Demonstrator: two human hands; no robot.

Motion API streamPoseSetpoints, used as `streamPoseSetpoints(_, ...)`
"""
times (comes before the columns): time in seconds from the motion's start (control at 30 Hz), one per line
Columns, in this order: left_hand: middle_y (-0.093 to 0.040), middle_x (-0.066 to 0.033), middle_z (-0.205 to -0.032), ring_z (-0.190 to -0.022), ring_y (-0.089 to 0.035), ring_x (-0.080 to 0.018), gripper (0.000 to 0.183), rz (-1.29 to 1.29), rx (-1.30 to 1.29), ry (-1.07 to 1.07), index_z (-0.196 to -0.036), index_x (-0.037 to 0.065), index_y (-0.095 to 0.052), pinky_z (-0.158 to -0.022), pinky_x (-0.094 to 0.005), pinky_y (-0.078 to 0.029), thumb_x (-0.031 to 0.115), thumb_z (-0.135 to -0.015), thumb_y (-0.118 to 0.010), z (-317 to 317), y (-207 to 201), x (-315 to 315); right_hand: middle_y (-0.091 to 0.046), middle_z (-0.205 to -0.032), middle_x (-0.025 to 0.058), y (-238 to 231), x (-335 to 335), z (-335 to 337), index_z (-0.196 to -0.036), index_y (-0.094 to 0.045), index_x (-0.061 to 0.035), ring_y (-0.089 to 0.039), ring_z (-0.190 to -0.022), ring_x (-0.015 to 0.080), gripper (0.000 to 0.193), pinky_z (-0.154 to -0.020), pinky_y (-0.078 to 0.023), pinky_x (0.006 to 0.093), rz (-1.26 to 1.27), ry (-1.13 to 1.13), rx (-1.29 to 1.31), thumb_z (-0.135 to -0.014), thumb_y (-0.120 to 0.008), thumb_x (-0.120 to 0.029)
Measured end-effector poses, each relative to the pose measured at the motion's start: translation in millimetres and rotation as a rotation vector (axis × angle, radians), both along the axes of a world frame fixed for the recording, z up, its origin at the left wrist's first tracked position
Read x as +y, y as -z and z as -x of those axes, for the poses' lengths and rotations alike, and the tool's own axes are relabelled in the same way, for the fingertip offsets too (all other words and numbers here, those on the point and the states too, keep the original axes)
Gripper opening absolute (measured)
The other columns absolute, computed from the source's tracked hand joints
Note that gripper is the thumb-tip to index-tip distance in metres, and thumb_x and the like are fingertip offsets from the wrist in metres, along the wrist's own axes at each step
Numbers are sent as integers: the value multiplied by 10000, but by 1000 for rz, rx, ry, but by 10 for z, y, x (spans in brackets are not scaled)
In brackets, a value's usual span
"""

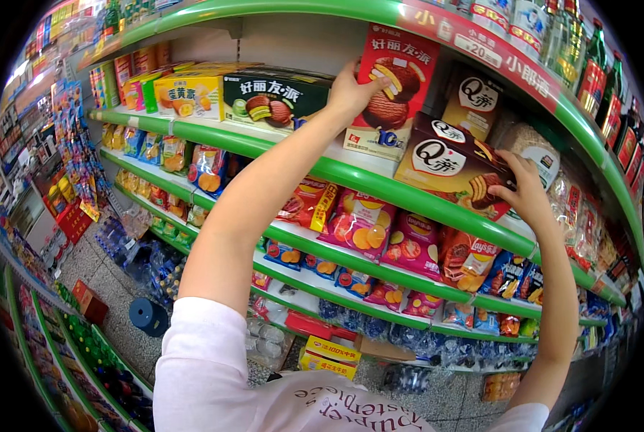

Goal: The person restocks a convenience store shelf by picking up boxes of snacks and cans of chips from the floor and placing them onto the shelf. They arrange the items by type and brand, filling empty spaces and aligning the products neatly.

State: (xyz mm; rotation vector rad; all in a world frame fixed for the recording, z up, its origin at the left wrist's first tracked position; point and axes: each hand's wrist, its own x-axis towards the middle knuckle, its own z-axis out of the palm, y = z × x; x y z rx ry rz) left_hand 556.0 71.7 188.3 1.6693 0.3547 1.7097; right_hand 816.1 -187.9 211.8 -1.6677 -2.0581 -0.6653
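My left hand [356, 92] grips a red and cream box of chocolate pies [400, 79] by its left edge, thumb across the front and the other fingers partly hidden. The box stands upright, tilted a little, at the shelf's front. To its right, a brown snack cake box [448, 167] lies lengthwise at the shelf edge. My right hand [521, 186] holds its right end, with the thumb on the front and the fingers over the top. Behind it stands another brown box [472, 104]. A dark green pie box [275, 99] sits left of the red one.
A green-edged shelf [322, 170] runs across under the boxes, with bagged chips [358, 225] on the tiers below. Glass bottles [594, 68] line the shelf above. At the left, a yellow box [189, 96] shares the tier. A blue stool [149, 315] is on the floor.
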Motion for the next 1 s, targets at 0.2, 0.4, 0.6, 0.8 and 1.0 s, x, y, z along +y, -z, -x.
streamPoseSetpoints(0.2, -507, -217, -1158, -1060, -535, -303, 767, -96, 88, -270, -1264, -61, -364, -884, -390, -467, 233, -698, -791, -95, -3, -254, -571, -1107, 136, -11, 35, -34, -1237, -510, -108, -476, -1046, 342, 638, -899, -423, 410, -29, -17, -26, -672, -767, -256)
streamPoseSetpoints(0.4, -429, -270, -1154, -1109, -401, -402, 827, 115, 203, -627, -1179, -84, -404, -961, -474, -358, 390, -627, -799, -95, -49, -733, -556, -1119, 153, 17, 94, -145, -1224, -502, -94, -479, -1081, 331, 595, -909, -424, 385, 14, -51, 88, -708, -755, -248)
streamPoseSetpoints(0.6, -465, -281, -1151, -1061, -487, -386, 848, -55, 276, -444, -1145, -117, -397, -934, -408, -417, 358, -590, -828, 83, 33, -536, -549, -1059, 180, 48, 123, -158, -1202, -501, -91, -518, -1008, 322, 551, -862, -449, 362, 67, -34, 178, -738, -739, -267)
streamPoseSetpoints(0.8, -484, -242, -1176, -1100, -533, -298, 924, 79, 518, -175, -1235, -93, -260, -924, -336, -461, 234, -600, -846, 292, 266, -591, -553, -1020, 176, 70, 181, -246, -1180, -510, -99, -534, -951, 318, 546, -825, -451, 362, 31, -76, 167, -725, -752, -281)
streamPoseSetpoints(1.0, -497, -163, -1164, -1095, -523, -222, 863, 193, 415, -69, -1267, -13, -224, -913, -332, -460, 219, -684, -816, 302, 270, -472, -584, -1024, 154, -112, 120, -69, -1109, -560, -97, -502, -1005, 319, 560, -865, -425, 382, -133, -121, 144, -643, -803, -292)
